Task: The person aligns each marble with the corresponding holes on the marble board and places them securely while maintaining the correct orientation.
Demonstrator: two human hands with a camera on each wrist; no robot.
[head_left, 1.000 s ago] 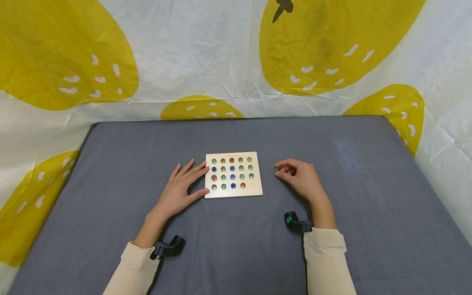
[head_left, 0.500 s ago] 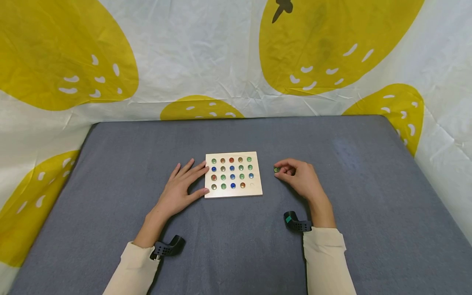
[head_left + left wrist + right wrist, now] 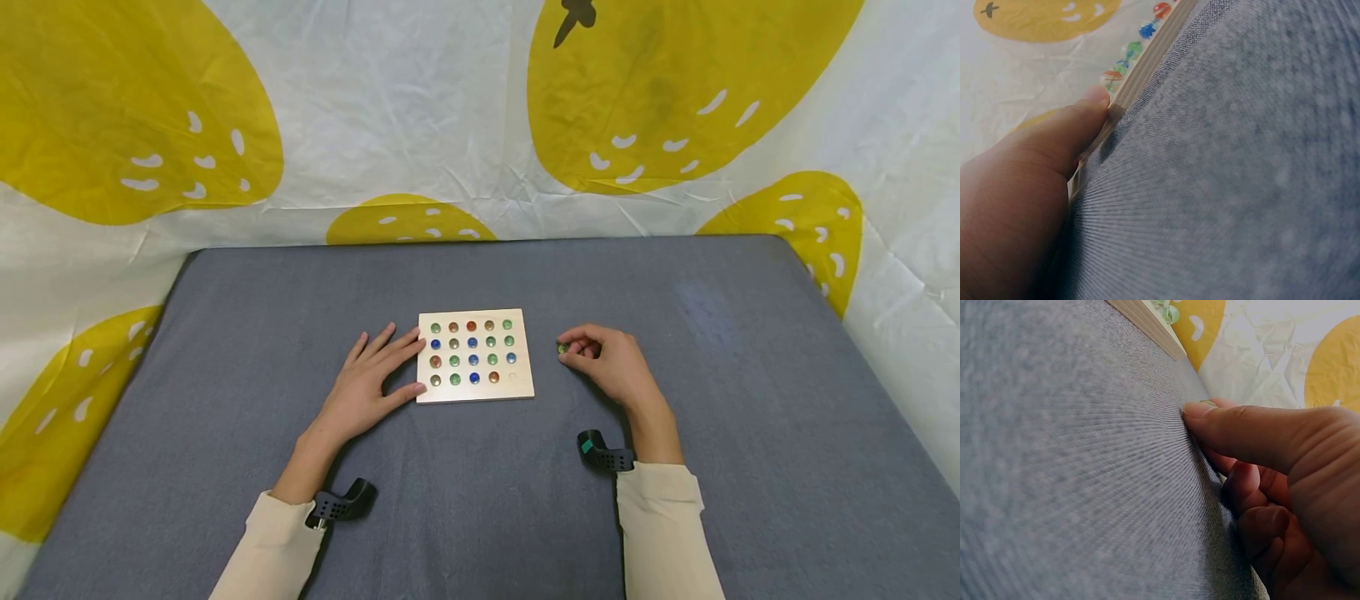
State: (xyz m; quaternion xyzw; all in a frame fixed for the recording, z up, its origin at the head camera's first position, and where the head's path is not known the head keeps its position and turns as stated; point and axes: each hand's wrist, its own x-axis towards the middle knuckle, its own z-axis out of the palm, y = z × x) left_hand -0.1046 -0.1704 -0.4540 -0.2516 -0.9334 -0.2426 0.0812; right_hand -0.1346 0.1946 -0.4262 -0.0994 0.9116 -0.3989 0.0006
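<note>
A pale wooden board lies on the grey cloth, with rows of green, blue, red and amber glass marbles in its round hollows. The hollow at its near right corner holds no marble. My left hand is spread beside the board, its fingertips and thumb touching the left edge; the left wrist view shows the thumb against that side. To the right of the board, my right hand pinches a greenish marble between thumb and forefinger, low at the cloth. In the right wrist view the thumb mostly hides this marble.
Grey cloth covers the table around the board. A white curtain with yellow fruit shapes hangs behind the table and along its sides. Black wrist mounts sit on both forearms.
The marble in my right fingertips has shifted very slightly toward me. My left hand and the board have stayed in place.
</note>
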